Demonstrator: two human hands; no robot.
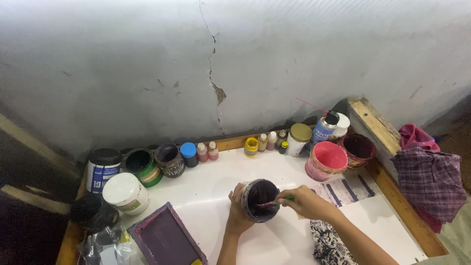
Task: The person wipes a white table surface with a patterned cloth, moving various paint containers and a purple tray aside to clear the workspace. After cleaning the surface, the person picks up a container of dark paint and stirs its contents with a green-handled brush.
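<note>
Two hands: both are busy at one small pot near the middle of the white tabletop [206, 196]
Left hand [237, 208]: curled tight around the side of the dark pot [260, 199], holding it tipped toward the person, just above the tabletop
Right hand [306, 202]: fingers pinched shut on a thin green stick [282, 200]; the tip of the stick is inside the pot, down in the purple paint
Pot in hand: one, dark outside, purple inside, no lid on
Big tubs at the back left corner: four — one blue and white tub with a black lid [102, 169], one white tub with a white lid [126, 193], one open green tub [142, 167], one open dark tub [170, 160]
Blue-lid jar [189, 154]: one, just beside the open dark tub
Small bottles along the back edge: about six, standing in a row; some are too small to tell apart
Gold-lid jar [298, 139]: one, at the back edge
Spray can [325, 128]: one, blue, with a black top, near the back right corner
Open tubs at the back right corner: two — one pink [326, 160], one dark red [357, 148], touching side by side
Purple frame [166, 238]: one, flat, at the front left
Cloth [429, 179]: one checked bundle, off the right edge on the wooden rim
</note>
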